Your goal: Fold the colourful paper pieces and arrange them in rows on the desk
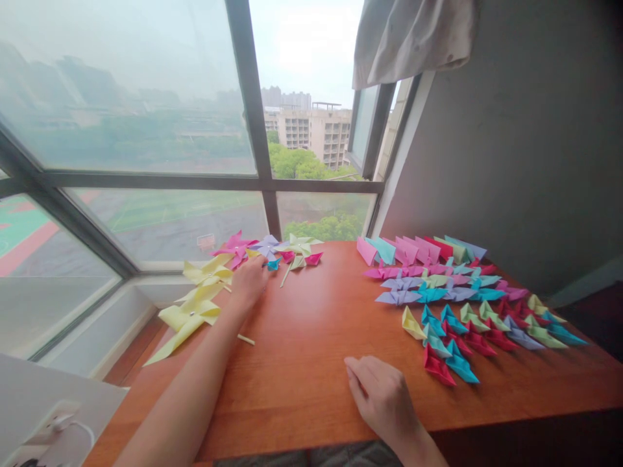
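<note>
My left hand (pixel 250 283) reaches to the back of the table among paper pinwheels, its fingers curled down. What they hold, if anything, is hidden. A small blue paper boat (pixel 273 264) lies by its fingertips, and a yellow folded paper piece (pixel 252 253) shows just beyond. Under and left of that arm are yellow pinwheels (pixel 191 314) on paper sticks. A magenta pinwheel (pixel 236 248), a lilac pinwheel (pixel 267 246) and a pale green pinwheel (pixel 299 245) stand behind. Near the front edge, my right hand (pixel 382 397) rests on the wood, loosely closed with nothing visible in it.
On the right of the brown table (pixel 302 389) sit rows of folded paper: upright pink planes (pixel 406 250), lilac cranes (pixel 399 296) and boats such as a red boat (pixel 438 366). Windows border the back and left. A white plug (pixel 62 421) is in a socket, lower left.
</note>
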The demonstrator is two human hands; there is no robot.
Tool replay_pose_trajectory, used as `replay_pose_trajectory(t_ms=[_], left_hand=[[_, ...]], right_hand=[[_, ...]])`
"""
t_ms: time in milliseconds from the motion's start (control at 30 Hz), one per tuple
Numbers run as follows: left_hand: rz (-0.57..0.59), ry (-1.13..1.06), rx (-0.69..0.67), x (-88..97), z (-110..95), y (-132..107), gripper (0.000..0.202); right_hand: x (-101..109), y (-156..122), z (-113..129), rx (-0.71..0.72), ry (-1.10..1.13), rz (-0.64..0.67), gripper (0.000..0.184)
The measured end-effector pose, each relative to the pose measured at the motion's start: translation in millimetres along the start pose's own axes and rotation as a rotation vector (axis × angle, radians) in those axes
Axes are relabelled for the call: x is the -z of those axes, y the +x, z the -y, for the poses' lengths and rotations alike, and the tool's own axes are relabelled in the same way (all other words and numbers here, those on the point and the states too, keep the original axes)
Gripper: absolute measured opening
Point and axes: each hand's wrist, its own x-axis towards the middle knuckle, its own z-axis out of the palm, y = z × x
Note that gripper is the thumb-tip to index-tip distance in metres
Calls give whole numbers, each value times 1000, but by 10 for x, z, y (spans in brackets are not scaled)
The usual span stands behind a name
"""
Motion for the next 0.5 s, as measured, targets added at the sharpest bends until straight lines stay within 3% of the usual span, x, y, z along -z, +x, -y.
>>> replay_pose_trajectory(t_ms=[133,300,400,500], left_hand=[[-36,-110,-35,113,-92,-182,23],[1,-341,-157,218,-367,-576,20],[51,-519,-229,201,-555,-888,18],[133,-600,-277,147,-714,-1211,18]], right_hand=[[-8,18,-5,61,8,39,19],[-18,98,2,102,10,47,19],[-38,133,-30,40,49,27,19],[-42,146,-85,-133,156,-32,19]])
